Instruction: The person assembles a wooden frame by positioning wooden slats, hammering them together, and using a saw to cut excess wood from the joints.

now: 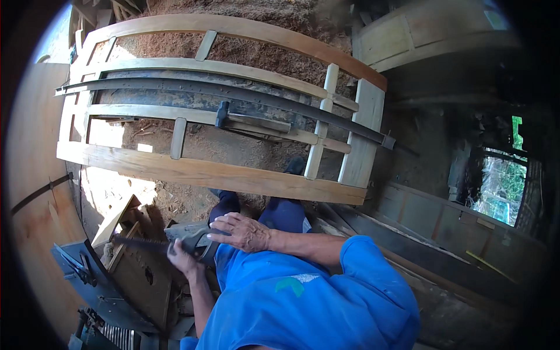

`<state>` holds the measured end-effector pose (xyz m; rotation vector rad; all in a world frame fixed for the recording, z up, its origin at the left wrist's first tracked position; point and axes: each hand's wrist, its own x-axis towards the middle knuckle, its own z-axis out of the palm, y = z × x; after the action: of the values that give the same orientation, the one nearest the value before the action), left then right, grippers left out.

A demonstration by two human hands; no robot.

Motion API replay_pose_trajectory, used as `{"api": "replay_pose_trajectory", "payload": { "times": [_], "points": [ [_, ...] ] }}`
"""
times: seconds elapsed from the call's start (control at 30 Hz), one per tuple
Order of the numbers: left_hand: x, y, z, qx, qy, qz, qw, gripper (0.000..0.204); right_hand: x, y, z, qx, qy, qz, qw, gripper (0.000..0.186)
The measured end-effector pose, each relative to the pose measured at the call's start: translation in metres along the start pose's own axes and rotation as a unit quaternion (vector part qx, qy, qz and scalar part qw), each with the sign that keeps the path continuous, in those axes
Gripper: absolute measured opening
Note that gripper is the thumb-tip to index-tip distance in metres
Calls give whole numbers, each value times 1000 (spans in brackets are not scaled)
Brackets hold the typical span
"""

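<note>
Low at my left, my left hand (185, 260) is closed round what looks like a hand saw, near where its dark blade (143, 243) meets the grey handle (205, 249). The blade points left. Just right of the handle, my right hand (244, 232) has its fingers stretched out; whether they touch the handle is hard to tell. In front of me lies a large wooden door frame (204, 173) with rails and short crosspieces. A long metal bar clamp (256, 102) runs lengthwise over it. A hammer (256, 122) rests on one of the inner rails.
A blue-grey machine table (108, 286) and a wooden box (146, 274) stand close at my left. Wood panels (35, 146) lean at the far left. Sawdust (262, 49) covers the ground beyond the frame. Long boards (426, 239) lie at the right.
</note>
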<state>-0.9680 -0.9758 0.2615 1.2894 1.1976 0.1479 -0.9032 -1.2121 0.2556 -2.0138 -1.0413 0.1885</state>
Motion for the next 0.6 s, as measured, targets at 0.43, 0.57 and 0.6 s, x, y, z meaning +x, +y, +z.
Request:
{"api": "replay_pose_trajectory", "payload": {
  "times": [0.43, 0.57, 0.6],
  "points": [
    [-209, -106, 365, 152, -377, -191, 893, 23, -240, 81, -207, -143, 73, 282, 946, 56],
    [-173, -141, 405, 205, -400, -77, 890, 33, -264, 102, -252, -14, 170, 412, 895, 59],
    [-143, -149, 422, 191, -333, -56, 922, 34, -269, 108, -263, 4, 180, 444, 878, 57]
  ]
}}
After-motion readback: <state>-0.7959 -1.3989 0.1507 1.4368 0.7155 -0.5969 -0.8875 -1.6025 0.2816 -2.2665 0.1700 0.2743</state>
